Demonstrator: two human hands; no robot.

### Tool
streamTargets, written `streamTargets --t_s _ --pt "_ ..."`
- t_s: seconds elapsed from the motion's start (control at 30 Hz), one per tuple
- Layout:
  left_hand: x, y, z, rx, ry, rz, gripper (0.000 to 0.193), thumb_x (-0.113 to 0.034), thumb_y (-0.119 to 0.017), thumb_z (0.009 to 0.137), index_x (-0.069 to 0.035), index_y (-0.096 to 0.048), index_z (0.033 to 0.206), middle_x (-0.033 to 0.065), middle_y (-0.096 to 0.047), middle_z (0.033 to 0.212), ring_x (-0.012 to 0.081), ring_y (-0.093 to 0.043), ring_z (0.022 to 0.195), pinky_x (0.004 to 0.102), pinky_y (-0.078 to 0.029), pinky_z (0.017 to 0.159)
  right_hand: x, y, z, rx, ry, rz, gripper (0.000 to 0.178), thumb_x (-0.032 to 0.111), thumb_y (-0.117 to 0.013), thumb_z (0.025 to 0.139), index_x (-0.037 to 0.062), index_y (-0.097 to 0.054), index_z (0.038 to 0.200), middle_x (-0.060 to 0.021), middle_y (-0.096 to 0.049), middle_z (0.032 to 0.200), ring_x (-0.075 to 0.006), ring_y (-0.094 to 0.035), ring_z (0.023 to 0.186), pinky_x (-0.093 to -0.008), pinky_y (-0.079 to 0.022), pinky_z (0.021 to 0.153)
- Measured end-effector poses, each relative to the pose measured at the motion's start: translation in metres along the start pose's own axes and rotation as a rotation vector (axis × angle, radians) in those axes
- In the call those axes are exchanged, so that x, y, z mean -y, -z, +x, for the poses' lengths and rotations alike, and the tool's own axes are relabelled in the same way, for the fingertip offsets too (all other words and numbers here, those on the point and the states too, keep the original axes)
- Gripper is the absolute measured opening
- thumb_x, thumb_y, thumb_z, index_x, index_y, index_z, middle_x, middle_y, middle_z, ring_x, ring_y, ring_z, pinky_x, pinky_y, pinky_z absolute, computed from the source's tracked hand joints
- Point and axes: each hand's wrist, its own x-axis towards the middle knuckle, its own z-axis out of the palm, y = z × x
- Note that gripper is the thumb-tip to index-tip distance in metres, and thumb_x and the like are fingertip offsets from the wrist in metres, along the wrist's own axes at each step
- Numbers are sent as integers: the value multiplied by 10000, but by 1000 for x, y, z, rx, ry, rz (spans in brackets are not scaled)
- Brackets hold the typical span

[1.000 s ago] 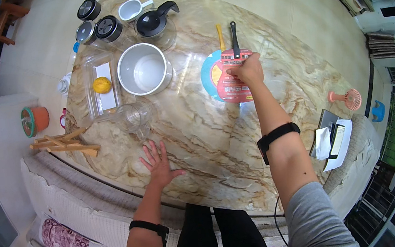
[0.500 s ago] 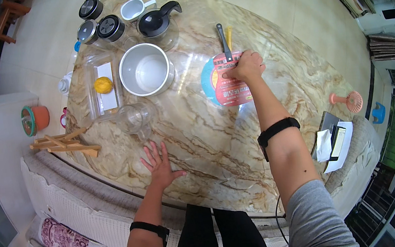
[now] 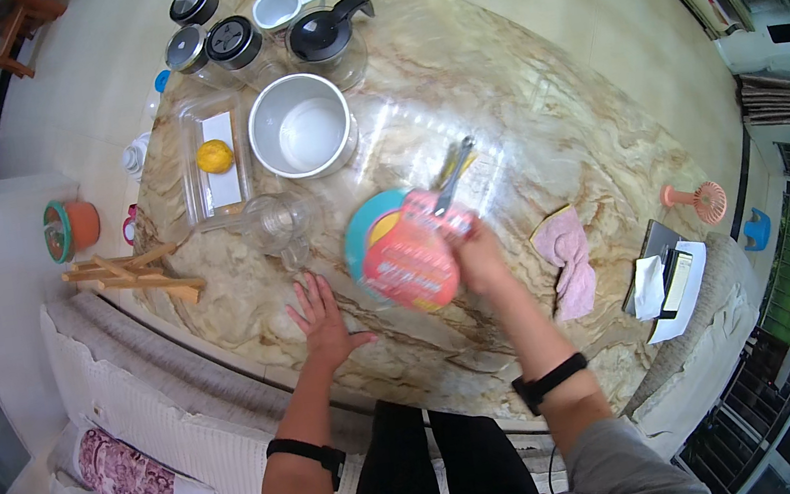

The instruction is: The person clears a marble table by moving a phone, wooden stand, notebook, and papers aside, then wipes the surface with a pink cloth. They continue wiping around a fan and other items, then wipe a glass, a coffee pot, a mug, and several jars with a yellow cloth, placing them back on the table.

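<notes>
the right hand (image 3: 479,257) is closed around the edge of a red and teal plate-like stack (image 3: 403,251), and a dark-handled utensil (image 3: 453,168) is held together with it, sticking out away from the person. the stack is tilted, just above the marble table (image 3: 538,116), near the person's side of it. the left hand (image 3: 321,318) lies flat on the table with the fingers spread, holding nothing. just beyond this hand lies a clear glass jar (image 3: 276,223) on its side. further away stands a white pot (image 3: 304,138), and beside it a clear tray with a yellow fruit (image 3: 215,156). a pink cloth (image 3: 565,253) lies to the right of the right hand.
</notes>
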Motion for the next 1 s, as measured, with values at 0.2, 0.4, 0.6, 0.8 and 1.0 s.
streamTargets --t_s 0.2,0.4,0.6,0.8,1.0 --pt "24 -17 -18 -308 -159 -326 1215 -290 -793 717 44 19 1557 310 7 1616 451 11 1512 575 -16 1198 -45 -64 -44 40 -12 -344 384 105 -694 925 15 -532 1261 -93 -679 1040 -170 -646 885 -314 -534 801" --pt "38 -19 -39 -484 -152 -451 932 -182 -649 835 60 -103 1551 333 -101 1594 472 -103 1493 493 -99 1218 -6 16 -60 -9 710 -857 498 126 -717 852 23 -541 1306 -228 -631 1231 -372 -611 1129 -450 -473 985" --pt "-20 -10 -4 -471 -313 -245 835 -316 -610 934 35 -172 1552 322 -148 1587 468 -147 1485 609 -92 1183 4 162 -51 -592 451 -1085 540 168 -614 914 112 -492 1437 -234 -432 1484 -413 -397 1375 -538 -288 1118" --pt "-69 -11 28 -443 -198 -21 815 -432 -626 930 -40 -271 1551 254 -201 1602 447 -168 1487 665 -94 1160 -24 144 -47 -189 698 -1353 538 112 -573 923 168 -490 1452 -157 -426 1522 -337 -368 1428 -518 -233 1167" --pt "-63 -18 43 -456 -200 122 727 -458 -565 948 -63 -357 1522 245 -257 1588 443 -203 1479 682 -89 1153 27 90 -2 295 870 -1346 684 28 -621 777 222 -524 1426 -29 -463 1517 -238 -364 1446 -494 -241 1190"
